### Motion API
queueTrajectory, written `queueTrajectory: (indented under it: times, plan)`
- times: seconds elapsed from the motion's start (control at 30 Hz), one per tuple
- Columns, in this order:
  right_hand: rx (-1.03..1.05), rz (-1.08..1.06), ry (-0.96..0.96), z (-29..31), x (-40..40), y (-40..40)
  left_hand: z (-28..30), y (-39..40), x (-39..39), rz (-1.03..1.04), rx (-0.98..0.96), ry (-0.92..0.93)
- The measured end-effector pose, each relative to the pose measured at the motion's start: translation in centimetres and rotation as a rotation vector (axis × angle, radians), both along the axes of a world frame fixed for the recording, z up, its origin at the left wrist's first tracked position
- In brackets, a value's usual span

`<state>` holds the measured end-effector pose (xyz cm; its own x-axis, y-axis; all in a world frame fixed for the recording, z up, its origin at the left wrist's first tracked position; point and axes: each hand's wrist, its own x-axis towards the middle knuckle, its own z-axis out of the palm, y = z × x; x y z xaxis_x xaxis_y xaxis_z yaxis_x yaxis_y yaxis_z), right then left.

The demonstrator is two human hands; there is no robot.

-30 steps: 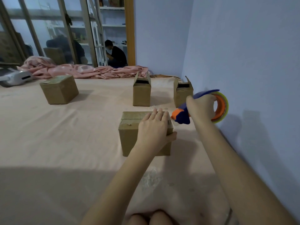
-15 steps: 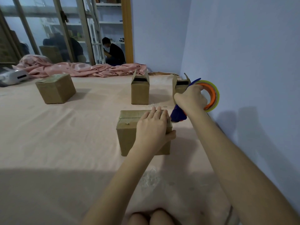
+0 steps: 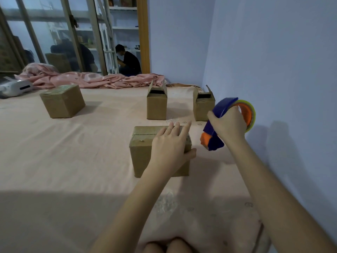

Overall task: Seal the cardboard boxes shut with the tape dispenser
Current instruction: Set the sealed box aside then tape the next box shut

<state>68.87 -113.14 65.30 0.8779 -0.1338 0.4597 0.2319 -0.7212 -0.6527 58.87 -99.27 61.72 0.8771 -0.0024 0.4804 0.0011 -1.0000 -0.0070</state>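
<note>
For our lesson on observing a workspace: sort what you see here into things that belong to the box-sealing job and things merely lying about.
Job:
tape dispenser, gripped in right hand
near box under left hand
two open boxes
closed box

Lying about:
pink blanket
white device

No legible text — anywhere.
</note>
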Motion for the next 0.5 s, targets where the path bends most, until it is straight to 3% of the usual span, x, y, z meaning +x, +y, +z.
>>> queueTrajectory:
  times: [0.13, 0.27, 0.37, 0.5]
  plan:
    - [-0.128, 0.023, -0.272, -0.1, -0.3, -1.2, 0.3, -0.1, -0.2, -0.010, 0.023, 0.050]
    - [-0.054, 0.106, -0.407, -0.9, -0.4, -1.1, 0.7, -0.3, -0.3, 0.004, 0.030, 0.088]
    - [-0.032, 0.183, -0.324, -1.8, -0.3, -1.2, 1.0, -0.5, -0.4, 0.008, 0.028, 0.105]
    - [0.183, 0.356, -0.151, -3.8, -0.6, -1.9, 1.7, -1.4, -0.4, 0.055, 0.094, 0.145]
